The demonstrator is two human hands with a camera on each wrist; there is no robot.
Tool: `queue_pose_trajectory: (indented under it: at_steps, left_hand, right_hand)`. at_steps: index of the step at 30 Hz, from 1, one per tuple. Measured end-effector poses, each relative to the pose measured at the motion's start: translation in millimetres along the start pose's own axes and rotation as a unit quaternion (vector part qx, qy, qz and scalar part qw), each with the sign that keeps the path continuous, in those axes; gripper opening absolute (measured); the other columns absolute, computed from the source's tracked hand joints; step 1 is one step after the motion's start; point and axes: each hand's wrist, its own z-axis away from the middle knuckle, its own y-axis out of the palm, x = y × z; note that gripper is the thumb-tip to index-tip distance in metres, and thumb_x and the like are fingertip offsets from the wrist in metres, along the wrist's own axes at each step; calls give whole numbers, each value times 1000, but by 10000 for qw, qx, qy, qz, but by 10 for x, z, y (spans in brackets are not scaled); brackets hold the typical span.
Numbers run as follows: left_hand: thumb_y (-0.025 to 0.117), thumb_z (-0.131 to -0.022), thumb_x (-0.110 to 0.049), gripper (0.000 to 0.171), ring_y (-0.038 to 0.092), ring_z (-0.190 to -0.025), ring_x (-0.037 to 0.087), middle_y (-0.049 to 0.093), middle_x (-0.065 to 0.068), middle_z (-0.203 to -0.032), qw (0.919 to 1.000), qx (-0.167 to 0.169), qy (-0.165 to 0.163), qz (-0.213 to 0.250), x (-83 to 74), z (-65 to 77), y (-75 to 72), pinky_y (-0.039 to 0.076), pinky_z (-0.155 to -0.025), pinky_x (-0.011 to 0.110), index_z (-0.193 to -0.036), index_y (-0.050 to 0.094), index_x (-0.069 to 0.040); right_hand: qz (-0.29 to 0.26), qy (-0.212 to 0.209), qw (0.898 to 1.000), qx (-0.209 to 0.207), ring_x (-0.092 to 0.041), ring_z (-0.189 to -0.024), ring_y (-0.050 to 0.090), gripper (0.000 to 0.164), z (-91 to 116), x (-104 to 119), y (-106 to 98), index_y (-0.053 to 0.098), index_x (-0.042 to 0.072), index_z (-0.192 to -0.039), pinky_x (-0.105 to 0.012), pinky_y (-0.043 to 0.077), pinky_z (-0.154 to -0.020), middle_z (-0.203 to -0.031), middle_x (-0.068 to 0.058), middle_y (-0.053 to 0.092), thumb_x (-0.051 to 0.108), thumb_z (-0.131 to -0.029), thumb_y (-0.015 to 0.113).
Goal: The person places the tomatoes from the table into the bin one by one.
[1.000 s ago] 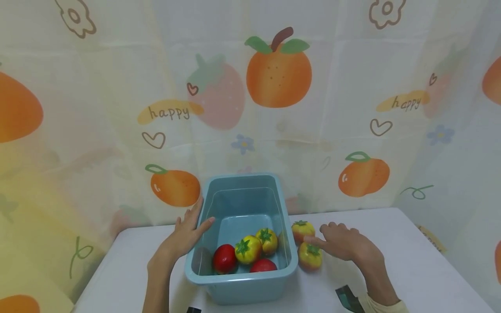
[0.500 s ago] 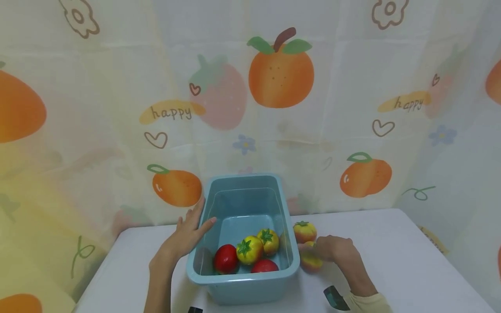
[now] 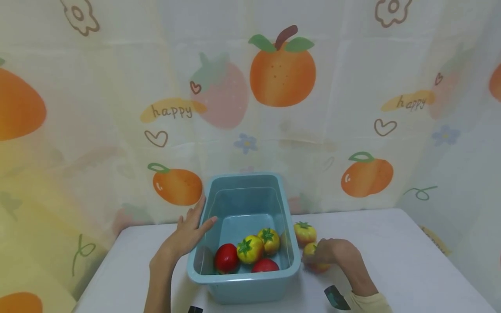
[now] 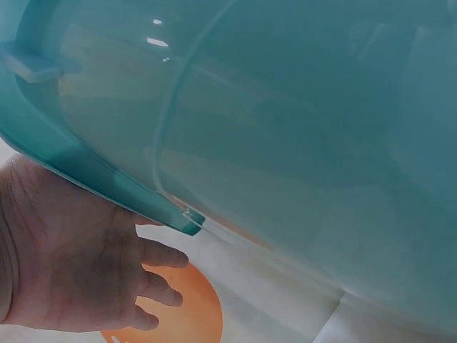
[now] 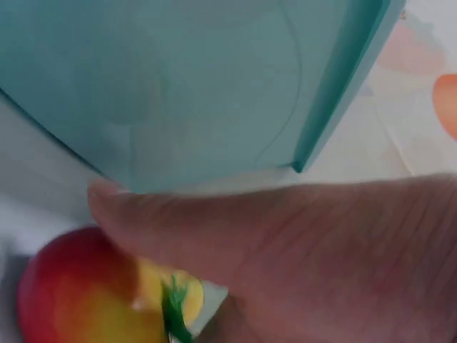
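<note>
My right hand (image 3: 332, 252) is around the nearer of two yellow-and-red fruits, each with a green star-shaped leafy top, just right of the blue plastic bin (image 3: 244, 280). In the right wrist view the thumb lies against this fruit (image 5: 86, 300); the other fingers are mostly hidden. The second fruit (image 3: 305, 234) sits right behind it, beside the bin wall. My left hand (image 3: 188, 232) rests on the bin's left rim, fingers stretched along the outside and thumb reaching over the edge. Inside the bin lie yellow fruits (image 3: 250, 249) and red fruits (image 3: 227, 258).
A white table (image 3: 391, 261) carries the bin. A fruit-printed curtain (image 3: 332, 108) hangs close behind the table's far edge and along the right side.
The right hand has come left and down onto the nearer fruit, its thumb now over the front. That fruit has shifted slightly right. The left hand stays on the rim.
</note>
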Motion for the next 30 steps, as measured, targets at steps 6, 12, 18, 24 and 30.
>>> queue_pose_trajectory:
  at_steps: [6, 12, 18, 24, 30]
  left_hand:
    - [45, -102, -62, 93, -6, -163, 50, -2, 10, -179, 10000, 62, -37, 0, 12, -10, 5, -14, -126, 71, -169, -8, -25]
    - [44, -103, -61, 92, -5, -162, 51, -2, 10, -179, 10000, 54, -5, 16, 11, -14, 4, -15, -125, 72, -169, -9, -26]
    - [44, -103, -61, 91, -5, -162, 51, -2, 10, -179, 10000, 21, 16, 45, 17, -11, 14, -15, -125, 72, -169, -7, -25]
    - [44, -103, -61, 91, -5, -162, 51, -2, 10, -179, 10000, 75, -26, 54, 18, -24, 13, -15, -125, 71, -169, -9, -26]
    - [44, -103, -61, 91, -5, -163, 50, -2, 10, -179, 10000, 69, 10, 45, 11, -35, 4, -15, -125, 72, -169, -9, -26]
  right_hand:
    - [216, -42, 9997, 69, -28, -96, 58, 77, -25, 1, 8, 66, -1, -118, -53, 56, -99, -98, -9, 64, 67, -84, 75]
    - [1, 42, 9998, 196, -30, -98, 56, 69, -34, -13, 13, 64, -1, -125, -54, 54, -101, -103, -12, 64, 52, -84, 81]
    - [57, -53, 10000, 3, -32, -103, 56, 93, 30, -105, -62, 45, -9, -147, -58, 53, -103, -115, -19, 64, 52, -85, 78]
    - [-72, -782, 9958, -479, -34, -104, 58, 104, 191, -301, -238, 31, -13, -155, -59, 53, -97, -126, -25, 64, 53, -88, 74]
    - [-829, -2000, 9718, -930, -24, -97, 56, 88, 360, -382, -416, 31, -8, -146, -40, 52, -81, -103, -9, 59, 41, -89, 78]
